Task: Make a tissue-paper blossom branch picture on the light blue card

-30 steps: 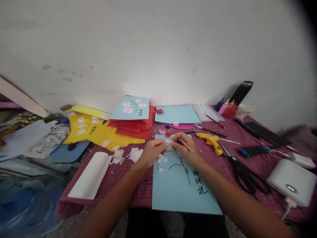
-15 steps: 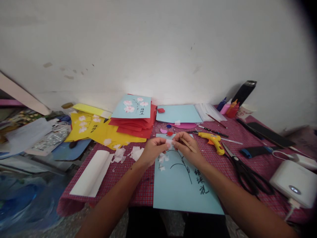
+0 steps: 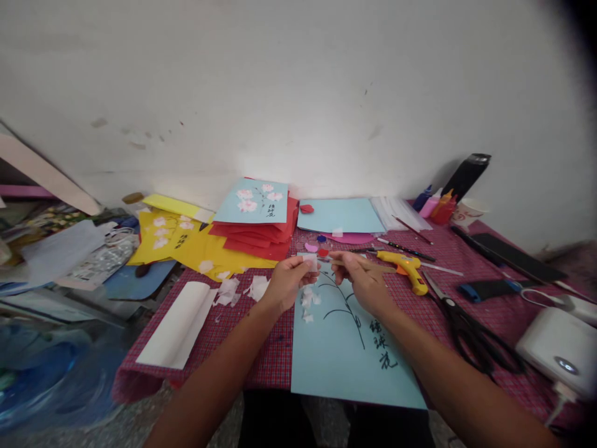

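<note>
Blue sheet (image 3: 336, 367) lies below the hands, left hand (image 3: 285, 283) still pinching scrap (image 3: 309, 262) near its far-left corner, while right hand (image 3: 366, 280), now drawn off the scrap, grips stick (image 3: 380, 267), swung tip-leftward, red paint (image 3: 323, 253) just beyond the fingers.

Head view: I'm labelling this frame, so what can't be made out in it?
All in the head view:
- White paper piece: partly hidden by the left hand.
- Flat tan stick: partly covered by the right hand.
- White plastic box: cut off by right edge.
- Pink squeeze bottle: any label too small.
</note>
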### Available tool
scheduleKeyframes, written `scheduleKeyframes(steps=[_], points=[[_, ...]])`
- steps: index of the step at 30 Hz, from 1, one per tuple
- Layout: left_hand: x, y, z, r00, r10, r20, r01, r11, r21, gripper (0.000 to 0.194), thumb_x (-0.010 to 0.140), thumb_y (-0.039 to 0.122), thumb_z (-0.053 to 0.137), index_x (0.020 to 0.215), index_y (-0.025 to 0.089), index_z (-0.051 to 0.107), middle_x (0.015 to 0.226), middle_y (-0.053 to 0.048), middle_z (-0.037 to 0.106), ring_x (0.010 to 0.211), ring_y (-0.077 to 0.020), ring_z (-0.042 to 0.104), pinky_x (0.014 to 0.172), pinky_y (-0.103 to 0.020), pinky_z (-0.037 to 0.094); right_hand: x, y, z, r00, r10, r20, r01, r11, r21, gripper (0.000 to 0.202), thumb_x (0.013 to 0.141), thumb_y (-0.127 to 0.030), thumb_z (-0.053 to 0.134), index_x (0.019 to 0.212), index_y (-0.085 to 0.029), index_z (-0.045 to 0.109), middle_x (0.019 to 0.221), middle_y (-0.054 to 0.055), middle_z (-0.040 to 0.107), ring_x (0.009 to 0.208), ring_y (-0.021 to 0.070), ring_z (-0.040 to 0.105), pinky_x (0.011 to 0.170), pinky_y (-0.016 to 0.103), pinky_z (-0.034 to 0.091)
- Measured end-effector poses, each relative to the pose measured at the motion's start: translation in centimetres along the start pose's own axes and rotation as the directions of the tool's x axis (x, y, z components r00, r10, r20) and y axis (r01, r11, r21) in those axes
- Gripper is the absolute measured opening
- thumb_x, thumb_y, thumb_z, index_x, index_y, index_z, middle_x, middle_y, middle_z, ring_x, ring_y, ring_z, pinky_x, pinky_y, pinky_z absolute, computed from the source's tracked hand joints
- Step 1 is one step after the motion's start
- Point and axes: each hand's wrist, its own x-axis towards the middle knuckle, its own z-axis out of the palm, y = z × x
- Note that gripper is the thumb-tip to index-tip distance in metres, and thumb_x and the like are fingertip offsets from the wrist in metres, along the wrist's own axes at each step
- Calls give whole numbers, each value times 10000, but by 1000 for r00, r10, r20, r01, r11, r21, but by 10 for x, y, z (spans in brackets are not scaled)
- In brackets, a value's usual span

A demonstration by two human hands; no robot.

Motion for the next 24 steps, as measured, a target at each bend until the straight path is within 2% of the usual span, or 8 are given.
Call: scheduleKeyframes(steps=[4,19,24], points=[[0,0,-1,1000,-12,28,13,999,-48,267,710,333,766,838,111,689,805,-79,696,738,-162,657,740,-310,506,-2,-4,3,999,-3,51,9,994,-111,325,944,-465,478,1011,-235,697,706,19,614,623,177,581,605,318,473],[-1,0,0,995,-60,82,71,989,-131,291,711,313,785,881,98,687,833,-104,715,745,-166,672,746,-303,507,0,0,3,998,-23,65,32,989,-145,332,953,-461,471,992,-200,673,735,22,629,602,160,577,584,301,461],[-1,0,1,995,-72,75,83,984,-158,318,761,347,746,948,97,685,809,-110,716,719,-174,678,734,-313,518,1,-1,3,998,-29,55,38,984,-176,319,954,-452,468,977,-212,678,692,13,614,605,167,575,603,309,457]])
